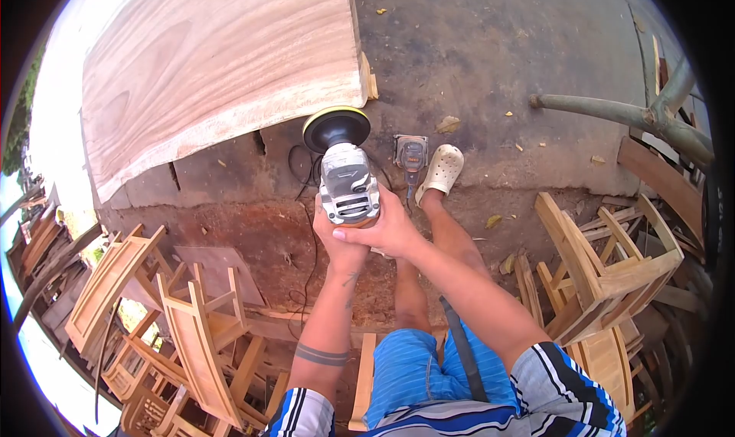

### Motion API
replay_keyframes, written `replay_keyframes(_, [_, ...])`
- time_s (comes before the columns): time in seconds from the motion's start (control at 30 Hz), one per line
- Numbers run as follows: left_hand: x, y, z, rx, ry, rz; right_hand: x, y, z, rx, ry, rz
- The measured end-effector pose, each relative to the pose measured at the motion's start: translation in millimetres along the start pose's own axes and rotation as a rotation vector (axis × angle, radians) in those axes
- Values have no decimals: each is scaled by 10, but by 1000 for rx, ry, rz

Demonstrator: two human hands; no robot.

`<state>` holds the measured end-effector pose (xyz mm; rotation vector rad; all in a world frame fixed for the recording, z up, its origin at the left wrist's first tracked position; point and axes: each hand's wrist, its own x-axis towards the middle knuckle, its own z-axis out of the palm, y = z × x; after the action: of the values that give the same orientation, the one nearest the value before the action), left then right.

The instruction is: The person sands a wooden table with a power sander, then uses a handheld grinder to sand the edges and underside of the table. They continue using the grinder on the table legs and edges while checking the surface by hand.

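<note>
Both hands are closed around the rear body of an angle grinder (346, 178), which points away from me. A round black sanding pad (337, 130) with a yellow rim sits at its far end, close to the near edge of a big wooden slab (230, 50). My left hand (335, 242) wraps the tool from the left side and below. From the right, my right hand (394, 226) grips it, its thumb crossing over the left hand. Some fingers are hidden behind the tool. The slab has pale wavy grain and a rough, lighter edge.
A small orbital sander (411, 152) lies on the concrete beside my clog (444, 169). A dark cord (312, 253) trails over the step. Wooden chairs (200, 345) are piled at left, with more wooden furniture (612, 276) at right. A thick branch (597, 109) juts in from the right.
</note>
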<state>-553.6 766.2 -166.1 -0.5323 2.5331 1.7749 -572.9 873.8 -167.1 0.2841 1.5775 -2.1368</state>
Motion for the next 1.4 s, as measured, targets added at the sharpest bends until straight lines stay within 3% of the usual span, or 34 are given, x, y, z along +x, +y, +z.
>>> replay_keyframes(0.27, [31, 57, 118, 391, -4, 407, -41, 148, -195, 300, -118, 174])
replay_keyframes(0.37, [-36, 24, 133, 476, -9, 394, -67, 202, -220, 465, -116, 203])
replay_keyframes(0.63, [-10, -87, 214, 535, 22, 483, -6, 197, -368, 318, -175, 238])
replay_keyframes(0.93, [-58, -6, 374, 503, 61, 362, 46, 215, -493, 395, -184, 277])
replay_keyframes(1.07, [-188, -105, 413, 576, 35, 258, 1, 448, -582, 462, -202, 419])
replay_keyframes(1.23, [-419, 30, 238, 698, -96, 93, -205, 707, -688, 613, -227, 491])
replay_keyframes(1.33, [-417, 160, 149, 524, -84, 7, -257, 635, -706, 744, -323, 483])
replay_keyframes(1.4, [-341, 333, 122, 498, -215, -80, -275, 515, -690, 725, -319, 407])
